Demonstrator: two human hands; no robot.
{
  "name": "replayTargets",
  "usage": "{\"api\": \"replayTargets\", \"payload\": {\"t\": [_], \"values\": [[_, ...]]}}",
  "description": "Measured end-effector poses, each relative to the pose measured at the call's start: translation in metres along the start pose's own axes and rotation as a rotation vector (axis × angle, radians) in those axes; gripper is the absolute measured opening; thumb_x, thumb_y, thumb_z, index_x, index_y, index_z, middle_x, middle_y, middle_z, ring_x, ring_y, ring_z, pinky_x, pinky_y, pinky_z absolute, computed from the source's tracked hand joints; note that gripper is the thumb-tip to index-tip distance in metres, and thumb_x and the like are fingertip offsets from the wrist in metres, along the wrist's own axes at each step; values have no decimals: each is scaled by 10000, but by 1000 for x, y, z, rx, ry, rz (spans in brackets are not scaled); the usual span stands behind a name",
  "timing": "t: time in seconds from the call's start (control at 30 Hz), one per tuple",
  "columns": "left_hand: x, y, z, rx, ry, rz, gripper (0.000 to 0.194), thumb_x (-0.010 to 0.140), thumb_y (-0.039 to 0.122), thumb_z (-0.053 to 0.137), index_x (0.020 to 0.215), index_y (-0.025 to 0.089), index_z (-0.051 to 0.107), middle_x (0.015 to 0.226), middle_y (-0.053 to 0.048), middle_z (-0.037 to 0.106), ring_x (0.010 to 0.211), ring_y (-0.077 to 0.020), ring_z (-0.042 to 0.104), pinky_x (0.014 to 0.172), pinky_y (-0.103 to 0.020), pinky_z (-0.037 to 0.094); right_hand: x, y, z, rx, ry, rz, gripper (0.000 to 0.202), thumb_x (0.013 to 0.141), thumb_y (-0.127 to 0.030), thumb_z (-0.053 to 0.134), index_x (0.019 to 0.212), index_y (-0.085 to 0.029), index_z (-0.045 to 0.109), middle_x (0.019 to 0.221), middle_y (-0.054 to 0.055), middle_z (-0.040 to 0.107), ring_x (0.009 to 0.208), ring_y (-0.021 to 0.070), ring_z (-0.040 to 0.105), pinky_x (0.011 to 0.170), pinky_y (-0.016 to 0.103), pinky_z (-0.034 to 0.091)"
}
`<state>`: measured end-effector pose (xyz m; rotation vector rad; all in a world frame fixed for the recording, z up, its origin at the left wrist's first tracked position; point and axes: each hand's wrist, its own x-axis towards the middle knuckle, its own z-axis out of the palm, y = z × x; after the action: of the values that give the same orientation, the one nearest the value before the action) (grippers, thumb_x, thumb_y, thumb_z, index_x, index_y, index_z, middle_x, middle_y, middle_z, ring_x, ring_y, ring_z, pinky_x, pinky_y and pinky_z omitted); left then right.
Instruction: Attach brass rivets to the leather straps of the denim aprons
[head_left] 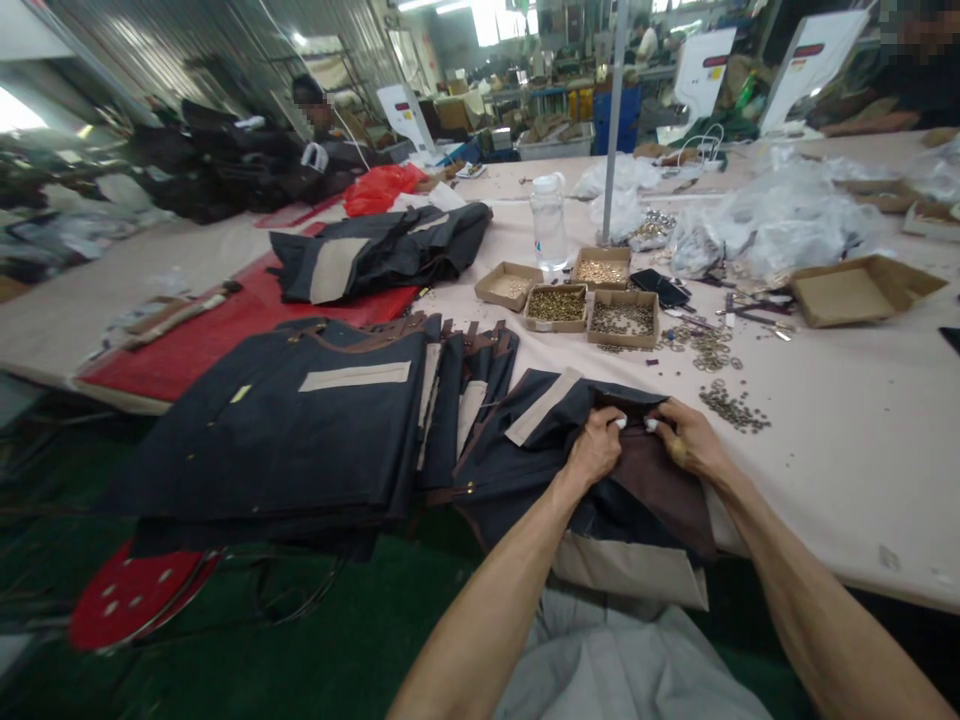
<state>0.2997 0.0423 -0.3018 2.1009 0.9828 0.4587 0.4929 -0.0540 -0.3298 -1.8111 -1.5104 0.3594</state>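
A dark navy apron (525,425) with brown trim and beige strips lies at the table's front edge, part of it hanging down over my lap. Closed on its upper edge is my left hand (598,447), with something white on the thumb or finger. A short way to the right, my right hand (686,437) pinches the same edge, also with white at a fingertip. Between them the fabric is pulled up, and a brown panel (660,485) shows below. What lies under the fingers is hidden. To the left rests a stack of similar aprons (345,430).
Cardboard trays of small metal parts (555,305) stand beyond my hands, with loose metal rings and eyelets (731,405) to their right. Behind are a clear water bottle (549,225), a metal pole (613,130) and plastic bags (780,225). A red stool (139,595) stands lower left.
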Motion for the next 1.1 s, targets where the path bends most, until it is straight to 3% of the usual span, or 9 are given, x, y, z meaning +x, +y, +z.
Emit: {"api": "replayTargets", "payload": {"t": [0.23,0.4,0.63,0.83,1.1], "values": [[7,4,-3,-121,-60,-31,277,922,159,582,1154,185,731,1160,-64,743,1086,-197,687,1051,-302,499,-5,-4,8,30,92,86,190,862,-299,542,958,-217,684,899,59,670,781,217,581,708,318,444],[9,6,-9,-170,-90,-84,321,912,135,572,1164,202,759,1161,-57,754,1084,-197,697,1032,-315,515,-5,-4,2,102,13,147,217,829,-358,594,942,-211,708,876,39,670,665,175,517,603,287,394],[18,12,-14,-192,-162,-160,252,798,176,736,1042,150,792,1024,-72,773,918,-207,713,888,-310,568,2,1,2,183,-18,206,218,716,-311,638,877,-190,719,756,16,650,674,178,526,639,282,402],[21,12,-19,-197,-229,-180,456,647,96,779,1100,149,773,974,-52,768,865,-199,704,814,-271,563,14,-1,-4,249,-151,271,208,691,-291,627,821,-174,739,644,-13,597,615,151,486,584,258,344],[32,11,-1,-131,-143,-266,208,730,183,691,901,111,788,838,-88,748,757,-213,688,705,-288,546,27,-9,-14,259,-217,333,219,649,-281,650,797,-154,751,620,-21,618,558,121,447,546,248,319]]}}
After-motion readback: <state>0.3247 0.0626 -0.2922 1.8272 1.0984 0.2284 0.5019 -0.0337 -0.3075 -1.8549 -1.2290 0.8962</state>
